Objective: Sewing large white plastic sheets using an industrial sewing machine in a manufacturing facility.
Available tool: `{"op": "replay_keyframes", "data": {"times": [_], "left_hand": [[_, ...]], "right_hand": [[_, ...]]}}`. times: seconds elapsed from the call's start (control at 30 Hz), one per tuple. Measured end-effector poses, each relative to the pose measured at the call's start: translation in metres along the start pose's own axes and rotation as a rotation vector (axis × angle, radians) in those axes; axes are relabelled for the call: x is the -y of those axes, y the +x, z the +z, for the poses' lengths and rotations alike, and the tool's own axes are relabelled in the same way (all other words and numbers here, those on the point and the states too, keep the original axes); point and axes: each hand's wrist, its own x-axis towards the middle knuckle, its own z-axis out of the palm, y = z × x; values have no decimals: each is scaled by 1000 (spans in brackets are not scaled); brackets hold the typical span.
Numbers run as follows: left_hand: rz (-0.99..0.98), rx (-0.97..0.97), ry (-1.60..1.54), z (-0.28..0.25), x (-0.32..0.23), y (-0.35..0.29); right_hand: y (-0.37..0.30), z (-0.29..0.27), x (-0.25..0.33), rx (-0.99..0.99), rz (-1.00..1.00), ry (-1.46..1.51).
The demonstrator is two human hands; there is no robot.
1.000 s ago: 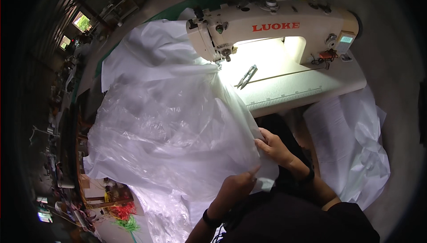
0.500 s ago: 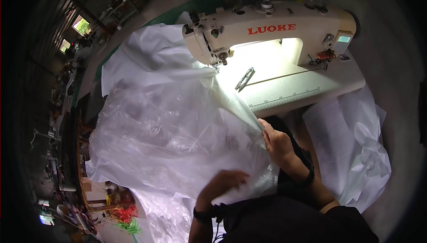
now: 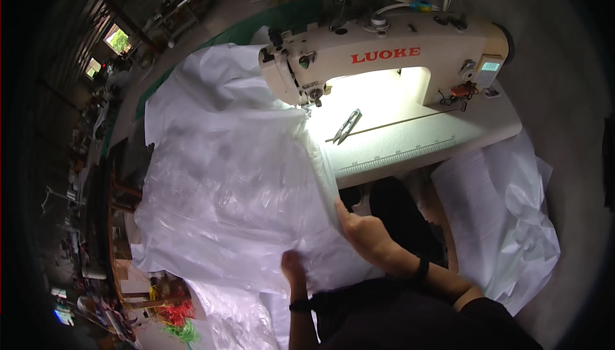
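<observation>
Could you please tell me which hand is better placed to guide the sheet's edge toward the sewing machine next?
Probably the right hand: it is at the right edge of the white sheet, nearer the sewing machine. The left hand is lower and further left, away from that edge.

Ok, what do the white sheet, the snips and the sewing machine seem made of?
White sheet: probably thin plastic, glossy, judging by its bright crinkles. Snips: likely metal, from the grey sheen. Sewing machine: apparently painted metal, smooth and cream-coloured, though plastic parts are possible.
</observation>
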Motion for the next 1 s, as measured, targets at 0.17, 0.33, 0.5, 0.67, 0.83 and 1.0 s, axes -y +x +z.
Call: {"op": "replay_keyframes", "data": {"times": [0.17, 0.33, 0.5, 0.67, 0.83, 1.0], "left_hand": [[267, -754, -565, -73, -52, -9], [366, -684, 311, -89, -193, -9], [549, -696, 279, -75, -217, 26], [530, -551, 370, -52, -205, 90], [344, -355, 275, -47, -204, 105], [647, -359, 332, -50, -211, 19]], "right_hand": [[11, 6, 14, 39, -53, -120], [46, 17, 7, 98, 32, -26], [95, 19, -11, 127, 82, -97], [140, 8, -26, 60, 91, -132], [93, -22, -8, -4, 171, 203], [5, -11, -19, 19, 267, 915]]}}
